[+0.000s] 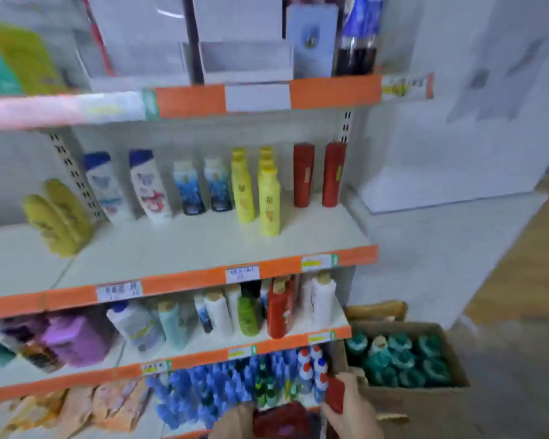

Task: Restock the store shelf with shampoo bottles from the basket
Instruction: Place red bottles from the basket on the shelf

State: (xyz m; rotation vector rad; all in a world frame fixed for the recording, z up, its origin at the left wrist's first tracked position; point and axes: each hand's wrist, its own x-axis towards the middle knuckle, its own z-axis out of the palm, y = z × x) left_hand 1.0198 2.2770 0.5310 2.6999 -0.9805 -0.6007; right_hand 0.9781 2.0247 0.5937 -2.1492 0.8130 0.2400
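Presently in hand: the right hand (354,410), low at the bottom edge of the frame, has its fingers (351,383) wrapped round a small red plastic shampoo bottle (335,395), held upright just in front of the lowest stocked row.
Other hand: the left hand (230,423) is only partly in frame beside a blurred dark-red object (281,419), possibly the basket. Whether its fingers are gripping or slack cannot be told.
Likely destination: the middle white metal shelf (203,248), where two tall red cylindrical bottles (303,175) stand at the back right with bare board in front of them.
Risk, the lift: the bottle must clear the orange price strip (187,278) on the shelf's front lip, and a clip there could jar it out of the grasp.
Risk, the set-down: the tall yellow plastic bottles (268,201) stand just left of the red pair, so a careless nudge could topple them into their neighbours.
Risk, underfoot: an open brown cardboard box (431,407) of teal-capped bottles (400,362) sits on the floor near the right hand, where an elbow or foot could catch it.
Risk, sorting: a hurried placement could land the red bottle in the wrong colour row.
Writing: the white price tags (242,274) on the strip carry print, but blur makes it unreadable. No brand name on any bottle is legible.
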